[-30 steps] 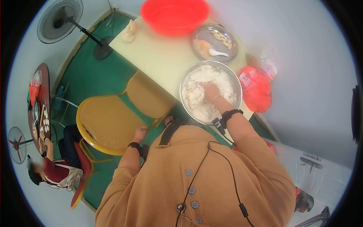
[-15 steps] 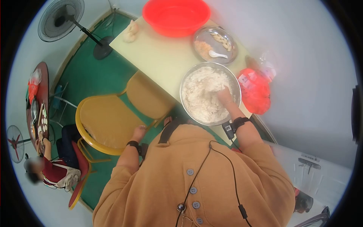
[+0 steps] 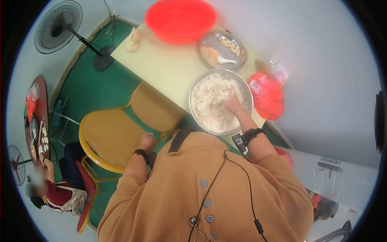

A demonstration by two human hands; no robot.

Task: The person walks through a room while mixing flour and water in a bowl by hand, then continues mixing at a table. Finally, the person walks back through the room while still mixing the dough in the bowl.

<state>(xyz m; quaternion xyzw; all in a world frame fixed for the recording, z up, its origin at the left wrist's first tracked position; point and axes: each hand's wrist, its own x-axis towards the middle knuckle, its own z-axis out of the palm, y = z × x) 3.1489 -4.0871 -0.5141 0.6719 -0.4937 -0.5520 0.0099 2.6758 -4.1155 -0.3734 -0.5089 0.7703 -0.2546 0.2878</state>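
Observation:
A metal bowl (image 3: 192, 114) stands at the near edge of the table, filled with lumpy, floury dough (image 3: 211, 109). My right hand (image 3: 232, 103) is down in that dough near the right side of the bowl, with its fingers curled into it and partly hidden. My left hand (image 3: 146, 140) hangs away from the table beside the yellow chair, its fingers curled in a loose fist and no object showing in them. Just beyond the bowl lies a metal plate (image 3: 209, 39) with orange minced bits, pale pieces and a white spoon (image 3: 225, 60).
A red basin (image 3: 181, 22) sits at the table's far end, near a small knotted bag (image 3: 133, 40). Red plastic bags (image 3: 268, 99) lie between bowl and wall. Yellow chairs (image 3: 111, 139) stand to the left. Another person (image 3: 60, 185) sits at a round table (image 3: 43, 97).
My right hand has shifted slightly within the dough, drawing a bit left and stirring it. My left hand stays by the chair. The view has shifted a little.

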